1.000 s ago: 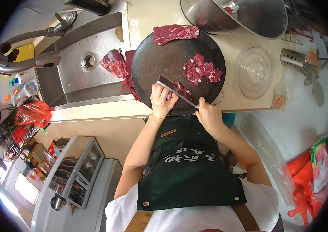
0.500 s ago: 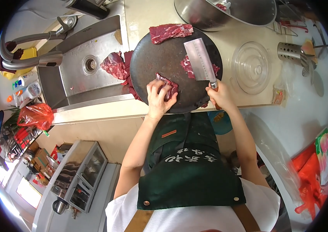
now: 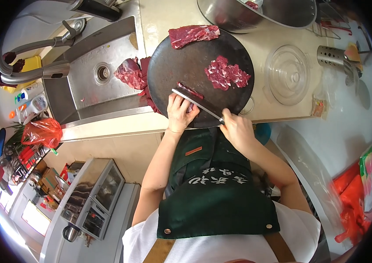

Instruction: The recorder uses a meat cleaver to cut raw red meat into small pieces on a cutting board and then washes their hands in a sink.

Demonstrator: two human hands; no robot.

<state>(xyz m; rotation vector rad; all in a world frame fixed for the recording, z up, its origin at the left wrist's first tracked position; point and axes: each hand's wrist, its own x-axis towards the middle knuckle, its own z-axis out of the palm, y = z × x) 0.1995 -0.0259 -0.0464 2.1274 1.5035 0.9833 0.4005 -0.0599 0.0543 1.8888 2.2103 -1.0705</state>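
On the round dark cutting board [image 3: 175, 61], my left hand [image 3: 180, 113] presses a small piece of raw red meat [image 3: 190, 90] with bent fingers. My right hand [image 3: 237, 130] grips the handle of a cleaver [image 3: 199, 105]. Its blade stands on edge across that piece, close beside my left fingertips, and hides part of the meat. Sliced meat [image 3: 226, 73] lies in a flat heap on the board's right side. A larger slab of meat [image 3: 193, 36] rests at the far edge. More meat [image 3: 130, 74] sits left of the board, by the sink.
A steel sink [image 3: 77, 115] with a faucet [image 3: 56, 69] is on the left. At the back stands a large metal pot [image 3: 227, 19]. A clear round lid [image 3: 287, 75] lies right of the board, near a perforated steel utensil holder [image 3: 330, 56]. A red plastic bag [image 3: 42, 131] sits by the sink.
My right hand has brought the cleaver from over the sliced heap leftward and nearer, turning the blade on edge against the held meat. The heap is now uncovered. My left hand stays on the piece.
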